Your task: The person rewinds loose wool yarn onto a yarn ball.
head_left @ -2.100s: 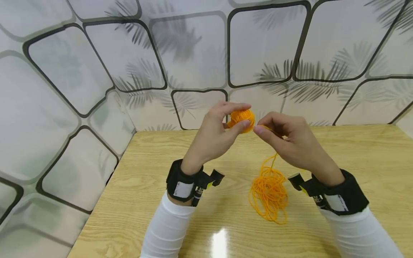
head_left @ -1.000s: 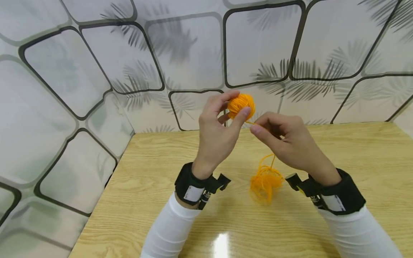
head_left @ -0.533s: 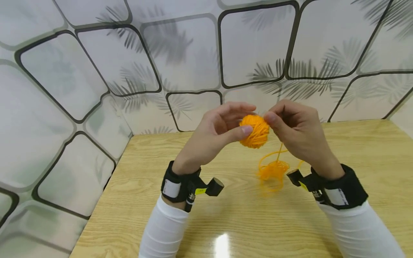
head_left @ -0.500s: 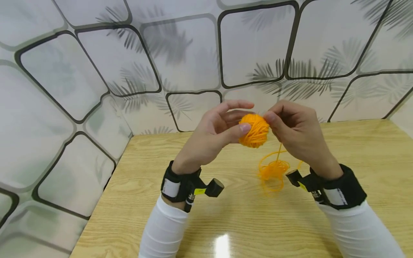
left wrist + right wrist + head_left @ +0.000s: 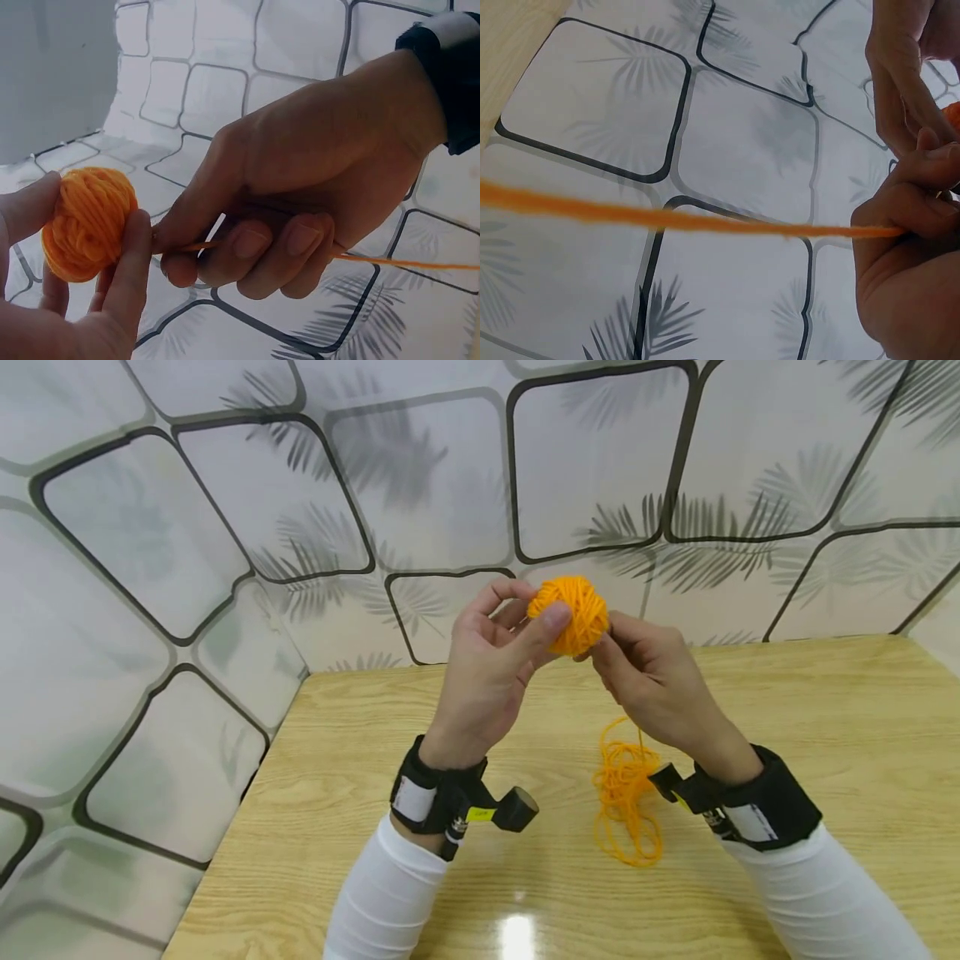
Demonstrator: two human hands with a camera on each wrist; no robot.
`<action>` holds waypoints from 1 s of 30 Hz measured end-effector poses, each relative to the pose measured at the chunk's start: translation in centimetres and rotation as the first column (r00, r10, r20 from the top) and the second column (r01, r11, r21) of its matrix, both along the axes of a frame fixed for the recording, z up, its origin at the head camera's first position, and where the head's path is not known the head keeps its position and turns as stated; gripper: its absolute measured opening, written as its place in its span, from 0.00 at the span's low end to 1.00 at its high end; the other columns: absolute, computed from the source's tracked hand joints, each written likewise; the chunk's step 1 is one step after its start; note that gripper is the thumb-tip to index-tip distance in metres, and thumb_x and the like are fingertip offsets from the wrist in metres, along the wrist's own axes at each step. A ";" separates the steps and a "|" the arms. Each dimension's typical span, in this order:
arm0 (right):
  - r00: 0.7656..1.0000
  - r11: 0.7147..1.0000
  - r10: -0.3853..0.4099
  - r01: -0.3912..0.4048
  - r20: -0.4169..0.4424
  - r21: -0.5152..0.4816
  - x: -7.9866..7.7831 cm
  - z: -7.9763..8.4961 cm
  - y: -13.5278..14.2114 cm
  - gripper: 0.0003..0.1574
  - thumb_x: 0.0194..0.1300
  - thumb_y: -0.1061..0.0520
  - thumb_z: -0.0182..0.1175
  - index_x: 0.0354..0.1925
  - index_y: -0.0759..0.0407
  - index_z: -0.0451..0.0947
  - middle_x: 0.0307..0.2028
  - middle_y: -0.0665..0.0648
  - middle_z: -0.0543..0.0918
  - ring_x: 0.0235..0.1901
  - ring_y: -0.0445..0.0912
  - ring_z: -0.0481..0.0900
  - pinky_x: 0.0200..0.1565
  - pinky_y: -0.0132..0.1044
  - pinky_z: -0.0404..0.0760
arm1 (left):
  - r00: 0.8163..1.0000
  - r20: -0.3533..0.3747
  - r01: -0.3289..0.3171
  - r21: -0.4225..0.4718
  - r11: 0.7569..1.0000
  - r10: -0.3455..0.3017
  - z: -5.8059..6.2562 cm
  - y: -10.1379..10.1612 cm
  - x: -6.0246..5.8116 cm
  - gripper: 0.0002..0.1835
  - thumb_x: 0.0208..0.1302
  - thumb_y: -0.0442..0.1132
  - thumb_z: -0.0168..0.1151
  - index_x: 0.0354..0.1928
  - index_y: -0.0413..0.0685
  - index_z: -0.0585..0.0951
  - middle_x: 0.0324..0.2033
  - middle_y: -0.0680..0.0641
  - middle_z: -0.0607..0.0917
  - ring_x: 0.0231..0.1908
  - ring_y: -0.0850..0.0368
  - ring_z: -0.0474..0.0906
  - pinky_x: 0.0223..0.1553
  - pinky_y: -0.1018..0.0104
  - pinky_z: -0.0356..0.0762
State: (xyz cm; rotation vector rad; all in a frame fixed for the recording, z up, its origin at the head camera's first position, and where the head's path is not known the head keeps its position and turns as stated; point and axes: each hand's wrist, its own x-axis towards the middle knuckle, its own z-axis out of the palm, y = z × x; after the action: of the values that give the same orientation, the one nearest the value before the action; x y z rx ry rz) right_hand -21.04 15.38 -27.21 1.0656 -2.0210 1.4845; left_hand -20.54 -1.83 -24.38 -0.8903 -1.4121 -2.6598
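Observation:
An orange ball of yarn (image 5: 581,614) is held up above the far part of the table. My left hand (image 5: 487,664) grips it from the left, thumb across its near side and fingers behind. Right beside the ball, my right hand (image 5: 652,685) pinches the yarn strand (image 5: 196,246) between thumb and curled fingers. In the right wrist view the strand (image 5: 705,223) runs taut out of the right hand. Below, a loose heap of orange yarn (image 5: 626,781) lies on the table, with a strand rising from it toward the right hand.
The light wood table (image 5: 337,827) ends at a wall covering (image 5: 442,485) with dark rounded outlines and leaf prints. Each wrist wears a black strap, and the left wrist camera (image 5: 516,810) juts inward over the table.
The ball went up, down to the right, then up and left again, turning in the left hand. The right hand moved along beside it, and the loose heap shifted and stretched out.

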 end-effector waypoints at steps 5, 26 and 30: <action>0.998 0.995 -0.068 0.067 0.018 0.072 0.3 -0.2 0.0 0.07 0.67 0.62 0.50 0.35 0.53 0.75 0.18 0.49 0.65 0.13 0.40 0.58 0.15 0.35 0.58 | 0.973 -0.118 -0.204 -0.028 0.979 0.199 -0.1 0.4 -0.2 0.11 0.55 0.28 0.61 0.37 0.42 0.70 0.40 0.42 0.78 0.42 0.50 0.76 0.47 0.53 0.73; 0.977 0.982 -0.180 0.185 -0.114 0.034 0.5 1.8 2.1 0.07 0.62 0.66 0.55 0.33 0.56 0.78 0.23 0.49 0.73 0.15 0.38 0.61 0.17 0.32 0.61 | 0.952 -0.234 0.044 -0.532 0.846 -0.197 1.2 -1.4 0.3 0.15 0.56 0.29 0.61 0.46 0.36 0.74 0.39 0.40 0.79 0.40 0.47 0.78 0.39 0.51 0.77; 0.993 0.994 -0.106 0.105 -0.057 -0.020 0.2 1.1 1.7 0.08 0.63 0.68 0.52 0.34 0.59 0.77 0.22 0.52 0.71 0.15 0.39 0.63 0.17 0.32 0.63 | 0.950 -0.180 0.159 -0.428 0.890 -0.256 0.7 -1.4 0.2 0.16 0.54 0.26 0.61 0.47 0.36 0.73 0.44 0.38 0.76 0.44 0.43 0.76 0.42 0.46 0.75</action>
State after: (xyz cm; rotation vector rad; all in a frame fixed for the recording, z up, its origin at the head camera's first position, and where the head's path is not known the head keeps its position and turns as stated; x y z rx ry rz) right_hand -20.85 17.07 -26.08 0.9685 -1.9894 1.3982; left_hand -20.35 -3.28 -23.71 -1.4095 -1.9451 -2.3151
